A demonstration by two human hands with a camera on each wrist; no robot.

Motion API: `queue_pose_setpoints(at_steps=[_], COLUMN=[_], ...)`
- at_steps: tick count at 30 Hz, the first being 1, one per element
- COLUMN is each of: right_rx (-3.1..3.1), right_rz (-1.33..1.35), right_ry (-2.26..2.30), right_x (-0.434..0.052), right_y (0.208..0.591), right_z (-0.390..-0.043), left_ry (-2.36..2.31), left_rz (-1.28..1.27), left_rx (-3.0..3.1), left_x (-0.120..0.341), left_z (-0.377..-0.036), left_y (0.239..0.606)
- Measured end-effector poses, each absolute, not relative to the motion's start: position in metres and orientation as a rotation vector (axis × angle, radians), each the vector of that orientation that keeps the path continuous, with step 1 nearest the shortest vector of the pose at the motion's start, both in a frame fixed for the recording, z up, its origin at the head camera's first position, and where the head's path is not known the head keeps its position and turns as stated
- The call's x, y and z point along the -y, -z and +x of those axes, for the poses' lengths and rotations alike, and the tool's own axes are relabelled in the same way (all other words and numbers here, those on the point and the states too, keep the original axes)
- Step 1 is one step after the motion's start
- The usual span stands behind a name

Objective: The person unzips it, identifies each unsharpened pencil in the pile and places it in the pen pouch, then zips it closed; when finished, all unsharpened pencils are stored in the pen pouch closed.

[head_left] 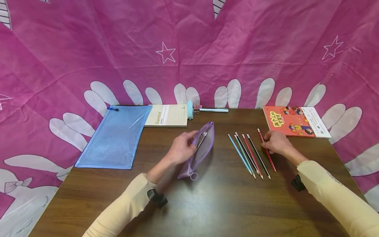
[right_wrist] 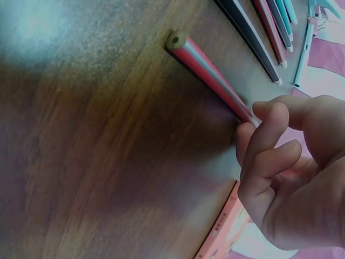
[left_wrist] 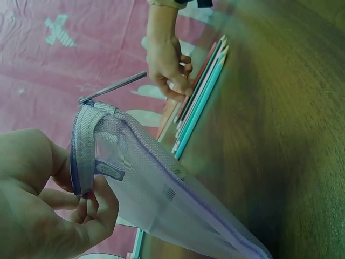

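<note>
My left hand (head_left: 182, 148) pinches the mouth of a purple mesh zip pouch (head_left: 204, 154). The pouch stands partly open, with its round zip pull (head_left: 193, 176) at the near end. Slim pencils (head_left: 201, 141) poke up inside it beside my fingers. Over on the right, my right hand (head_left: 276, 143) pinches a red pencil (head_left: 270, 161) near its upper half, thumb and finger on the shaft. The right wrist view shows the flat unsharpened end of this red pencil (right_wrist: 210, 78). Left of it, several pencils (head_left: 243, 153) in blue, green, black and red lie side by side, points toward me.
A blue mesh zip bag (head_left: 115, 136) lies at the left, beside a lined notepad (head_left: 168, 115). Behind the pouch are a light-blue object (head_left: 190, 109), a pink binder clip (head_left: 197, 108) and a pale-blue pen (head_left: 214, 110). An orange book (head_left: 291, 121) lies at the back right.
</note>
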State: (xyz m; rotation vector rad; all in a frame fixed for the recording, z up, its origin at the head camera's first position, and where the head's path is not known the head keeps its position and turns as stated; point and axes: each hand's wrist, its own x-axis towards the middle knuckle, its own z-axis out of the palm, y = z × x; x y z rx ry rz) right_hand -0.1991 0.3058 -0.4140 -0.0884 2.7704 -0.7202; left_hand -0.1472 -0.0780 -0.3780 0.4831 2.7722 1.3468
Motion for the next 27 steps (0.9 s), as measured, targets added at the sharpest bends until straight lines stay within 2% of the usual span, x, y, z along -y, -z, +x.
queue_pose_setpoints(at_steps=[16,27], right_rx=[-2.764,-2.712], right_rz=[-0.082,0.025], right_ry=[0.776,1.036], right_x=[-0.305,-0.284], right_y=[0.415,0.401], right_z=[-0.200,-0.192], left_ry=[-1.374,-1.359], left_rz=[0.490,0.508], left_rx=[-2.753,-2.757], left_x=[0.075,0.074], left_z=[-0.146,-0.145], left_y=[0.381,0.381])
